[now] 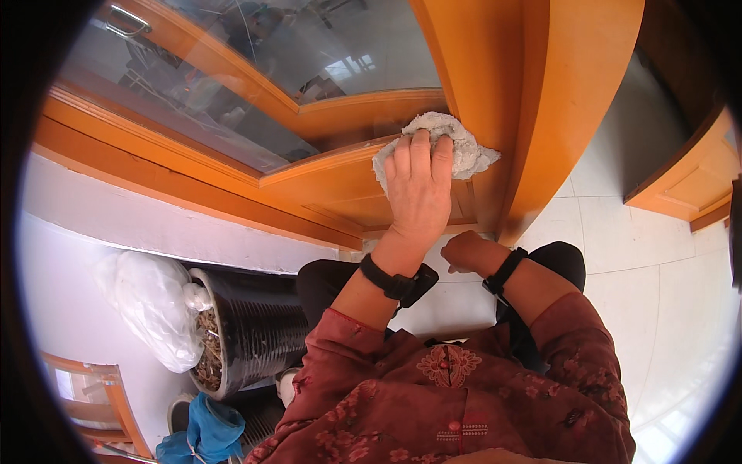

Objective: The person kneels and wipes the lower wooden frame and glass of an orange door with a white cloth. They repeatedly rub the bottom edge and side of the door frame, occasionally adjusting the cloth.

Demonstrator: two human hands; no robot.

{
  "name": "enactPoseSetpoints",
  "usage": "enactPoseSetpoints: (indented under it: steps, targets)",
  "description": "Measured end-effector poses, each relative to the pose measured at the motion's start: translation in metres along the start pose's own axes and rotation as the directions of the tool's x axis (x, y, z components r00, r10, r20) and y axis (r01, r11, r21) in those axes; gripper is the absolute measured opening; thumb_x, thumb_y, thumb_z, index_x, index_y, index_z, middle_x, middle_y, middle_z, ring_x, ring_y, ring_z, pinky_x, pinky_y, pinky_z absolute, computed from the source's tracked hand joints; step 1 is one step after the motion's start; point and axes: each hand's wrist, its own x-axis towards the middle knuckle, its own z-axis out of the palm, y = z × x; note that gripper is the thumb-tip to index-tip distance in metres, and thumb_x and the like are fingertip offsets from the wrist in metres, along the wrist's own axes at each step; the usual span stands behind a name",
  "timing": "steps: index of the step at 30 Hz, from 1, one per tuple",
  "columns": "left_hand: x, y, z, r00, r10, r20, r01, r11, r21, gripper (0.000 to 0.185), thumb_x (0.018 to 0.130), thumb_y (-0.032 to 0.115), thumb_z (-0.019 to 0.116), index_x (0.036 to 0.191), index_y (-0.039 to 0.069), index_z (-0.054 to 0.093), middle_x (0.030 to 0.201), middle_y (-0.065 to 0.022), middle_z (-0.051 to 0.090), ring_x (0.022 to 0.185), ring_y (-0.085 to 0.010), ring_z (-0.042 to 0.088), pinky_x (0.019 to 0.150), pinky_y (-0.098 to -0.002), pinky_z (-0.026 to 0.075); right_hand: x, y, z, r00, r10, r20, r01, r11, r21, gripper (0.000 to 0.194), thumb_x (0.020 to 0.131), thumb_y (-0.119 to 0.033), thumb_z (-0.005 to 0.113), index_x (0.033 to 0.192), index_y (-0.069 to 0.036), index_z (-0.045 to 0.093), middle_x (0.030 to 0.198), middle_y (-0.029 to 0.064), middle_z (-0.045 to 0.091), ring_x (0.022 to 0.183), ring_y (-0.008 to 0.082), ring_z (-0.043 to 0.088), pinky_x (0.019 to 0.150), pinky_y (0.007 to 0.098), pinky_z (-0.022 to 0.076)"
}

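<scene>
My left hand [418, 180] presses a crumpled grey-white cloth [458, 142] with spread fingers against the lower part of a wooden door with glass panes [371, 104]. The cloth lies over the corner where the pane's moulding meets the orange-brown door frame [493, 75]. Lower and to the right, my right hand [468, 253] hangs in front of my knees with its fingers curled, and no object shows in it. Both wrists wear black bands.
Left of my knees stands a dark ribbed pot [261, 325] holding dry brown matter, with a white plastic bag [151, 307] on its rim. A blue cloth or bag [208, 429] lies on another container below. Pale floor tiles [620, 290] and a wooden panel [695, 174] are at the right.
</scene>
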Motion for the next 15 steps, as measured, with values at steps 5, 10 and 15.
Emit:
enactPoseSetpoints:
  steps: [5,10,15]
  targets:
    - [-0.006,-0.023,-0.01,1.0,0.016,0.027,-0.017,0.999,0.03,0.038,0.083,0.008,0.06,0.12,0.009,0.061,0.124,-0.0156,0.055,0.113,-0.0351,0.053,0.091,-0.0455,0.044,0.0,0.005,-0.004,0.999,0.035,0.009,-0.035,0.999,0.004,0.029,0.081,-0.033,0.077,0.093,-0.006,0.077,0.094,0.0154,0.074,0.091,0.0356,0.071,0.075,0.047,0.0558]
    - [-0.026,-0.069,-0.034,0.999,-0.029,0.024,0.026,0.993,0.115,0.038,0.08,0.002,0.062,0.117,0.009,0.064,0.123,-0.0171,0.057,0.113,-0.0368,0.055,0.094,-0.0461,0.045,-0.001,0.005,-0.006,0.998,0.052,0.046,-0.052,0.999,0.005,0.031,0.083,-0.034,0.077,0.095,-0.005,0.076,0.095,0.0161,0.074,0.093,0.0362,0.071,0.076,0.0471,0.0556]
    - [-0.053,-0.123,-0.06,0.992,-0.119,0.029,0.108,0.963,0.248,0.037,0.08,-0.002,0.063,0.115,0.008,0.066,0.125,-0.0195,0.058,0.115,-0.0382,0.056,0.097,-0.0451,0.046,0.002,0.004,-0.005,0.997,0.04,0.06,-0.04,0.999,-0.004,0.032,0.083,-0.034,0.076,0.096,-0.005,0.077,0.096,0.0156,0.074,0.093,0.0357,0.071,0.077,0.0467,0.0556]
